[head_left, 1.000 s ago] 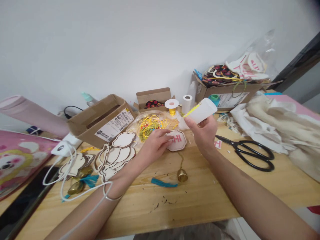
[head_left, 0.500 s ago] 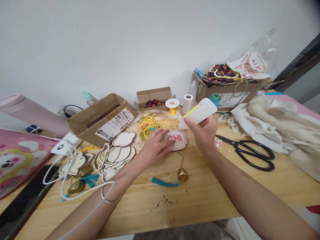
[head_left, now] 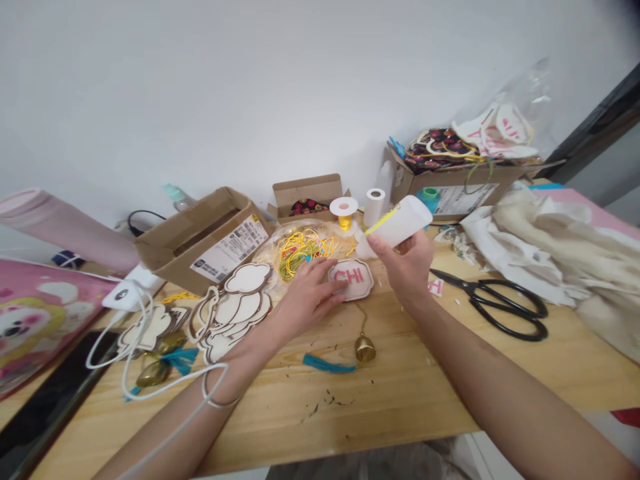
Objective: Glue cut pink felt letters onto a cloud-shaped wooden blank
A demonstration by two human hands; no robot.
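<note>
My left hand (head_left: 316,292) lies with its fingers stretched out, fingertips on the left edge of a small cream plaque (head_left: 361,291) bearing pink letters that read CHI. In my right hand (head_left: 413,263) is a white plastic bottle (head_left: 406,220) with a yellow strip along its side. It is tilted, its narrow end pointing down and left above the far edge of the plaque. A cord runs from the plaque to a brass bell (head_left: 365,347). Beside the bell lies a blue tassel (head_left: 329,364).
Black scissors (head_left: 500,303) and a pink letter piece (head_left: 436,287) lie to the right. Cream cutouts (head_left: 243,310) are stacked on the left, near an open cardboard box (head_left: 200,233). Yellow cords (head_left: 303,250) and a spool (head_left: 345,213) stand behind. White cable (head_left: 175,390) crosses my left forearm.
The pink letters on the plaque now look separate and read CHI, where they looked run together before. Both hands and the bottle have hardly moved.
</note>
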